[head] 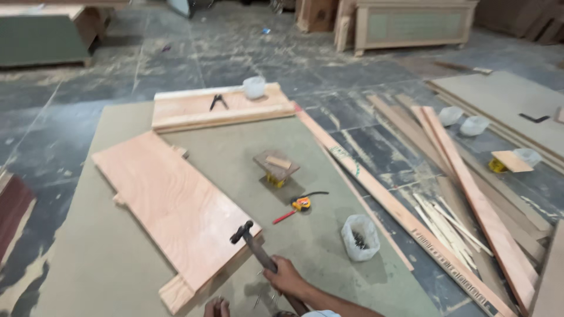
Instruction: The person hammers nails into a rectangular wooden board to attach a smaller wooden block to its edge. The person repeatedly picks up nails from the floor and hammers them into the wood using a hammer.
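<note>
My right hand (pixel 288 277) grips the wooden handle of a hammer (pixel 254 242); its dark metal head is raised just above the near corner of a light plywood panel (pixel 170 202) lying on a large grey-green board (pixel 106 258). My left hand (pixel 217 307) shows only as fingertips at the bottom edge, close to the panel's near end; I cannot tell whether it holds anything. A few small nails (pixel 258 296) lie on the board between my hands.
A white plastic bag of nails (pixel 359 236), a yellow tape measure (pixel 301 203) with a red pencil, and a small block stack (pixel 276 166) sit right of the panel. Further back lie a second panel (pixel 223 108) with pliers and a cup. Long wooden strips (pixel 470 199) are right.
</note>
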